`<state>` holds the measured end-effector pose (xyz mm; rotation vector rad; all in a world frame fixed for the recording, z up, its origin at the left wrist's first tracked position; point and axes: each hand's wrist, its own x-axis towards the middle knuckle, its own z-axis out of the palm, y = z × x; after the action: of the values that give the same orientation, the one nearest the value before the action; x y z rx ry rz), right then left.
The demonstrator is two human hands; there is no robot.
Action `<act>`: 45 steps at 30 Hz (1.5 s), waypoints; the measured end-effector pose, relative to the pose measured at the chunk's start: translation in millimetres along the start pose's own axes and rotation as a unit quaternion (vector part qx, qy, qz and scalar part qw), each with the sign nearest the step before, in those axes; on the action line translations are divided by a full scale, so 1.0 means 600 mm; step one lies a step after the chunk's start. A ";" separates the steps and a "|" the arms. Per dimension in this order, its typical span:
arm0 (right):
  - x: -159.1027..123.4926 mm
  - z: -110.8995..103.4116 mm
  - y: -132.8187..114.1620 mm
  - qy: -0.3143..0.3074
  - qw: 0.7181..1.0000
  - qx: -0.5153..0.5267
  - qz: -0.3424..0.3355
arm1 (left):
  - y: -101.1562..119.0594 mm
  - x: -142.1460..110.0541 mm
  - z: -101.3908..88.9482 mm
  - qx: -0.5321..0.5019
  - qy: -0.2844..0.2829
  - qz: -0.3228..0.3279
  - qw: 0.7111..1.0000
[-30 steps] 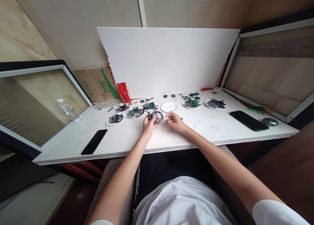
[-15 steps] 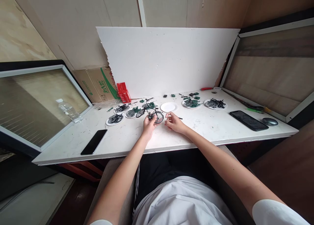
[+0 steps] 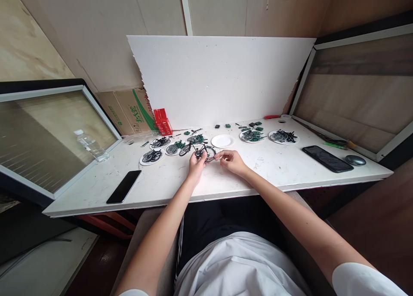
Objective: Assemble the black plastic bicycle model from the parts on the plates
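Note:
My left hand (image 3: 196,166) is closed around the lower middle of a small black model bicycle (image 3: 194,152), held just above the white table. The bicycle's two spoked wheels point left and right, the right one rising beside my thumb. At the rim of that right wheel (image 3: 211,153) is my right hand (image 3: 231,161), its index finger stretched toward the tyre and the other fingers loosely bent. Whether the fingertip touches the tyre is too small to tell. Behind the bicycle, a plate (image 3: 198,139) bears dark green bicycle parts.
Plates with black parts (image 3: 151,157) and green parts (image 3: 252,135) stand on both sides, around a white plate (image 3: 222,141). Phones lie at left (image 3: 124,187) and right (image 3: 327,158), a mouse (image 3: 355,159) beside the latter. A red box (image 3: 163,122) and bottle (image 3: 92,145) stand left.
My right hand has moved slightly left, bringing its index finger to the rim of the bicycle's right wheel. My left hand and the bicycle have hardly moved.

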<state>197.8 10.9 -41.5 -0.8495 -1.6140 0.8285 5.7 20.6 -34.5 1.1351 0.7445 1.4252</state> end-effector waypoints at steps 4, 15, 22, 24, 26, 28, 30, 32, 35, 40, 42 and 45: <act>-0.003 0.000 -0.003 -0.004 0.998 -0.052 -0.040 | -0.007 0.004 -0.004 0.017 0.012 0.007 1.000; -0.003 -0.004 0.005 -0.008 0.986 -0.130 -0.103 | -0.024 0.007 -0.009 0.109 -0.002 0.037 0.993; 0.001 -0.005 0.014 0.028 0.983 -0.139 -0.115 | -0.017 0.003 -0.005 0.086 -0.025 0.013 0.996; 0.001 -0.005 0.016 0.033 0.983 -0.138 -0.115 | -0.013 0.001 -0.004 0.075 -0.032 -0.004 0.997; 0.002 -0.006 0.017 0.041 0.983 -0.139 -0.116 | -0.011 0.000 -0.004 0.061 -0.037 -0.018 0.997; 0.002 -0.005 0.018 0.048 0.982 -0.140 -0.119 | -0.010 0.000 -0.004 0.048 -0.042 -0.026 0.998; 0.002 -0.005 0.017 0.052 0.981 -0.141 -0.124 | -0.009 0.001 -0.004 0.038 -0.046 -0.032 0.998; 0.002 -0.004 0.015 0.054 0.980 -0.142 -0.126 | -0.009 0.001 -0.004 0.033 -0.049 -0.039 0.997; 0.001 -0.002 0.009 0.054 0.980 -0.146 -0.126 | -0.009 0.000 -0.005 0.030 -0.048 -0.049 0.997; -0.001 0.000 0.003 0.045 0.981 -0.148 -0.119 | -0.012 0.001 -0.008 0.015 -0.057 -0.058 0.997; -0.001 0.000 0.003 0.045 0.981 -0.145 -0.123 | -0.013 0.002 -0.009 0.008 -0.061 -0.061 0.996; -0.001 0.001 0.005 0.046 0.981 -0.143 -0.127 | -0.011 0.002 -0.010 0.001 -0.066 -0.069 0.995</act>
<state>197.7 11.8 -44.4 -0.8443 -1.7392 0.3787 2.9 23.9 -42.4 1.1461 0.7171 1.2207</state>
